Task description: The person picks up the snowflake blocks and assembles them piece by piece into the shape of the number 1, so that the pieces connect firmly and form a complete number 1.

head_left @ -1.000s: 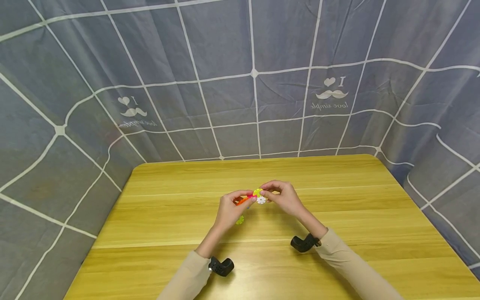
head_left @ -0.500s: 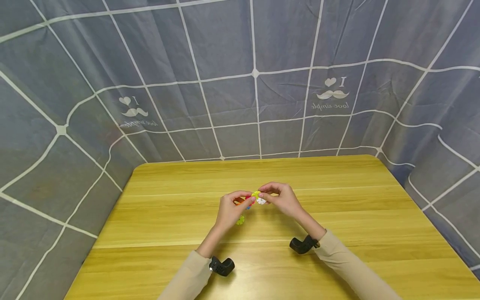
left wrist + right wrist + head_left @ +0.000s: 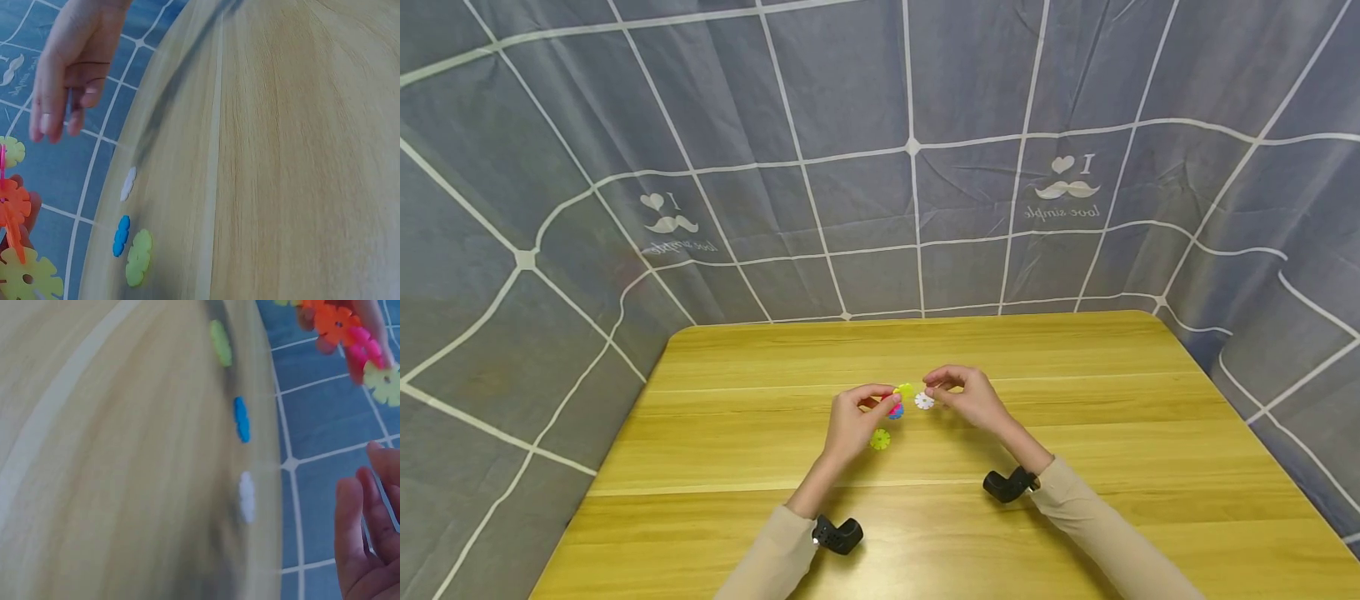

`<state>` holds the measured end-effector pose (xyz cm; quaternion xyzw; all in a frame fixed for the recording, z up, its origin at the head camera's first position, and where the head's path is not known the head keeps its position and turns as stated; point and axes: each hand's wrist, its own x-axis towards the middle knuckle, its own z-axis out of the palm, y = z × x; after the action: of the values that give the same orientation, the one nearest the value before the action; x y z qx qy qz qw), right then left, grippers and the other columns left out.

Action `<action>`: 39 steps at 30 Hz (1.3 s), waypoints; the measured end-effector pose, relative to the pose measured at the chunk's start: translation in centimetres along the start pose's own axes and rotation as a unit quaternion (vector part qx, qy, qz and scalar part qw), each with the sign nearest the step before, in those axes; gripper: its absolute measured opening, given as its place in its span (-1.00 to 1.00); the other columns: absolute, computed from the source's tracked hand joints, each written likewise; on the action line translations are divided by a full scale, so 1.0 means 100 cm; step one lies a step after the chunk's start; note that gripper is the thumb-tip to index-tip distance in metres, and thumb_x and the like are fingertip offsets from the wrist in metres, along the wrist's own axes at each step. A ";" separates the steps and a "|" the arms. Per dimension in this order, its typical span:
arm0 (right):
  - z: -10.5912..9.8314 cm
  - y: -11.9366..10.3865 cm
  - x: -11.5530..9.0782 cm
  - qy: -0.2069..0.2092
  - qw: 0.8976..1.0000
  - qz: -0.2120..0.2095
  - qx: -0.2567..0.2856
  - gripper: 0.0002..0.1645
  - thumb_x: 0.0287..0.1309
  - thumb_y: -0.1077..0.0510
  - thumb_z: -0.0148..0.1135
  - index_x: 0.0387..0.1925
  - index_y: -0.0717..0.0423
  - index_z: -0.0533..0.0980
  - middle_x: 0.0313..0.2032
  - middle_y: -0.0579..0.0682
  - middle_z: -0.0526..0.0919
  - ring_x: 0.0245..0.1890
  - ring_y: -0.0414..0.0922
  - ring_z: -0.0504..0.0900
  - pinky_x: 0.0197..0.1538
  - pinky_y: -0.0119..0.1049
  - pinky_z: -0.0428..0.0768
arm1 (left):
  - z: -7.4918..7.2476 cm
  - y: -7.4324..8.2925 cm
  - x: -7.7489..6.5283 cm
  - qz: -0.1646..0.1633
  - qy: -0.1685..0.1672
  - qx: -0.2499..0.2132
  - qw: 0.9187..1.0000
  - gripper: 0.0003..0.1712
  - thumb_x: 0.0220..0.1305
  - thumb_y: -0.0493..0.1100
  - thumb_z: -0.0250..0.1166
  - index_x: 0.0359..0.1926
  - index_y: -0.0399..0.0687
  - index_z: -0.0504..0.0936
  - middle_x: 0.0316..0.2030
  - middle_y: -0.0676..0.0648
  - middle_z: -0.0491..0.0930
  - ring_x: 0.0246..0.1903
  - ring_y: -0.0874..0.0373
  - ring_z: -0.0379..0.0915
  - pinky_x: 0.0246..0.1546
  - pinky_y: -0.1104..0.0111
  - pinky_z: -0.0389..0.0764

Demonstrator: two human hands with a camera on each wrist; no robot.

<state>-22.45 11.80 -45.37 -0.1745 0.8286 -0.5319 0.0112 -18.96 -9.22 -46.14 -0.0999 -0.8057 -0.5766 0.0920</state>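
In the head view my left hand (image 3: 852, 423) grips a chain of interlocking flower-shaped plastic discs with notched edges. The right wrist view shows the chain's orange disc (image 3: 337, 324), pink disc (image 3: 364, 346) and a pale yellow disc (image 3: 384, 383) at its free end. Another yellow disc (image 3: 28, 278) makes up the other end in the left wrist view. My right hand (image 3: 972, 402) is just right of the chain, fingers apart and holding nothing. Below the hands, a white disc (image 3: 924, 401), a blue disc (image 3: 121, 236) and a yellow-green disc (image 3: 880, 439) lie on the table.
The wooden table (image 3: 737, 467) spreads out around both hands. A grey-blue curtain (image 3: 850, 200) with white grid lines hangs behind it and at both sides. A black wrist camera (image 3: 838, 534) is worn on the left wrist, another (image 3: 1009, 484) on the right.
The right hand's fingers have let go of the chain's yellow end disc and stand apart from it. My left hand has shifted slightly left with the chain, uncovering more of the blue disc.
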 end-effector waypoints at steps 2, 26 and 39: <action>0.001 0.004 0.001 -0.002 1.000 0.004 -0.009 -0.73 0.13 0.22 0.34 -0.15 0.30 0.62 -0.19 0.21 0.71 -0.29 -0.12 0.63 -0.36 -0.43 0.55 | -0.002 -0.001 0.000 -0.003 0.004 0.001 1.000 -0.82 0.17 -0.12 0.39 -0.24 -0.10 0.77 -0.31 -0.09 0.75 -0.46 0.18 0.53 -0.59 0.53 0.44; 0.013 0.034 0.025 -0.023 0.986 0.106 -0.127 -0.63 -0.11 0.13 0.53 -0.20 0.12 0.65 -0.26 0.01 0.73 -0.33 -0.16 0.62 -0.26 -0.32 0.52 | -0.013 0.033 -0.009 -0.008 0.013 -0.003 1.000 -0.85 0.18 -0.30 0.35 -0.25 -0.30 0.73 -0.33 -0.26 0.72 -0.49 0.06 0.52 -0.68 0.59 0.32; 0.016 0.032 0.028 -0.052 0.972 0.106 -0.203 -0.64 -0.10 0.07 0.52 -0.19 0.06 0.69 -0.27 -0.05 0.73 -0.24 -0.13 0.63 -0.12 -0.21 0.55 | -0.009 0.009 -0.002 -0.024 -0.008 -0.011 1.000 -0.82 0.18 -0.25 0.36 -0.21 -0.26 0.73 -0.26 -0.23 0.71 -0.42 -0.07 0.55 -0.66 0.59 0.34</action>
<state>-25.63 10.76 -48.39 -0.1121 0.9311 -0.3388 0.0748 -18.49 -9.82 -45.08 -0.0860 -0.8021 -0.5867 0.0700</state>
